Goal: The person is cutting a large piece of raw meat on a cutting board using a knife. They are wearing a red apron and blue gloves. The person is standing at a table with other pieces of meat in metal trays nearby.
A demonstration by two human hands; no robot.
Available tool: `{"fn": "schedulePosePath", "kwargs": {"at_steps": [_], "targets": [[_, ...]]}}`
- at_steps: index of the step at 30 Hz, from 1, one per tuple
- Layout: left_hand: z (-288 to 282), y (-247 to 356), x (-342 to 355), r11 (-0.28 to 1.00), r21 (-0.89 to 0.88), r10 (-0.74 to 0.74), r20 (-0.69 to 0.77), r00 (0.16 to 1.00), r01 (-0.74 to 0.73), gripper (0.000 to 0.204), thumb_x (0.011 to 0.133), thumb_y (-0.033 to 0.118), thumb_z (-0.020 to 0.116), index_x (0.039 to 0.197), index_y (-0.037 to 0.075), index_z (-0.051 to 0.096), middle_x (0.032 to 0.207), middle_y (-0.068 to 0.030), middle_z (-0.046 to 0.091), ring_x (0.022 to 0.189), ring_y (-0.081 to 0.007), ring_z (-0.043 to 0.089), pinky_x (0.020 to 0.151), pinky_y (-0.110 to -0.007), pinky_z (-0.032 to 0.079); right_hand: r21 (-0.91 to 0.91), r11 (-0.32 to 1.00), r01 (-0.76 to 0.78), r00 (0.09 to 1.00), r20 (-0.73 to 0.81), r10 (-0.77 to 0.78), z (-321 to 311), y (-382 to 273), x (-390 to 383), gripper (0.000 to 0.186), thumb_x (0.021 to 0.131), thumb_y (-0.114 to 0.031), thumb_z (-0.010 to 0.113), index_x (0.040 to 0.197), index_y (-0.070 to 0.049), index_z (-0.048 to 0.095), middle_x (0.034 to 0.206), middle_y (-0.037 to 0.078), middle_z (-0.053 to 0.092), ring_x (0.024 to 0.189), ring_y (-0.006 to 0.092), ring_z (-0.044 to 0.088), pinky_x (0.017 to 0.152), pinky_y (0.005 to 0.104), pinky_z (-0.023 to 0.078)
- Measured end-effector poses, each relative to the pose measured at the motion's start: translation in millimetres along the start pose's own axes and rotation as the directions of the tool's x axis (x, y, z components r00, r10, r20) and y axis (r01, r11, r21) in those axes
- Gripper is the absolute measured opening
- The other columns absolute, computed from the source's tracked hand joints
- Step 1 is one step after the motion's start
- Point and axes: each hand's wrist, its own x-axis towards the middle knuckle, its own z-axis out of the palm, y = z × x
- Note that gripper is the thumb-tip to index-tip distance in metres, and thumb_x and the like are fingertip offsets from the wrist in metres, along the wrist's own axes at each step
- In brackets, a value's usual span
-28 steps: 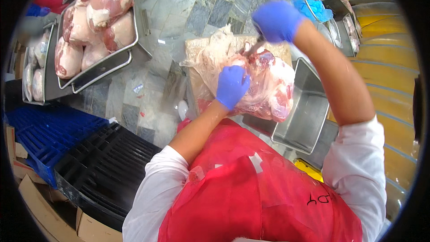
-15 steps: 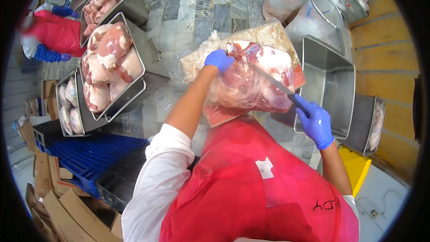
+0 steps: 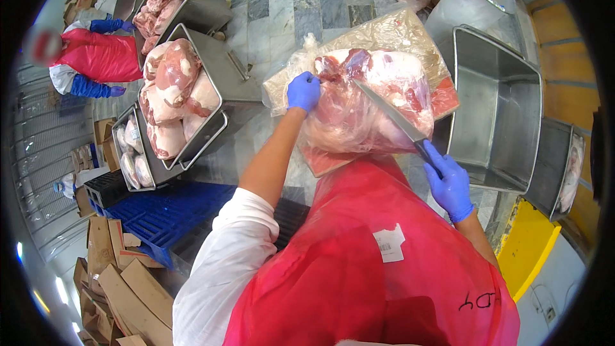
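Note:
A large cut of raw meat (image 3: pixel 378 99) lies in clear plastic wrap on a red cutting board (image 3: pixel 320 161) in front of me. My left hand (image 3: pixel 303 91), in a blue glove, grips the plastic and meat at its far left end. My right hand (image 3: pixel 447 182), also gloved in blue, holds a long knife (image 3: pixel 392 115) by the handle. The blade lies across the meat, pointing up and left. I wear a red apron over white sleeves.
An empty steel tub (image 3: pixel 500 106) stands to the right, with a further tub (image 3: pixel 560 163) beyond it. Steel tubs filled with raw meat (image 3: pixel 176 99) stand at the left. A blue pallet (image 3: pixel 160 214) and cardboard (image 3: pixel 122 282) lie lower left. Another person in a red apron (image 3: pixel 96 57) works at the far left.
My right hand swung from above the meat down to its right side, now laying the knife across it. My left hand shifted to the meat's upper left end. The view turned.

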Motion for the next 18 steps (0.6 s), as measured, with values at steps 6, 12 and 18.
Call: {"fn": "schedulePosePath", "kwargs": {"at_steps": [6,12,18], "targets": [[34,-32,-2,0.918,-0.392,-0.017,-0.173,0.985,-0.053,0.032,0.098,0.027,0.062,0.082,-0.001,0.066,0.071,-0.0153,0.063,0.067,-0.0211,0.055,0.069,-0.039,0.048,-0.129,0.983,0.129,0.989,0.087,-0.118,-39,-23,31,0.050,0.093,-0.022,0.070,0.142,-0.028,0.061,0.074,0.014,0.058,0.063,0.0339,0.062,0.059,0.0462,0.050],[27,-41,-12,0.916,-0.398,0.045,-0.038,0.998,-0.056,0.041,0.095,0.039,0.067,0.094,-0.001,0.067,0.082,-0.0165,0.069,0.078,-0.0314,0.064,0.079,-0.044,0.051,-0.431,0.750,0.501,0.865,0.290,-0.411,-69,-101,129,0.029,0.092,-0.027,0.067,0.121,-0.025,0.072,0.077,0.018,0.067,0.069,0.0365,0.068,0.061,0.0492,0.053],[17,-24,-78,0.953,-0.295,-0.024,-0.304,0.953,-0.070,0.103,0.075,0.056,0.085,0.145,-0.008,0.044,0.141,-0.0326,0.051,0.134,-0.0438,0.050,0.114,-0.049,0.040,-0.470,0.497,0.729,0.624,0.756,-0.199,-76,-199,236,0.031,0.089,-0.035,0.062,0.117,-0.029,0.075,0.088,0.015,0.073,0.081,0.0371,0.072,0.072,0.0494,0.058]]}}
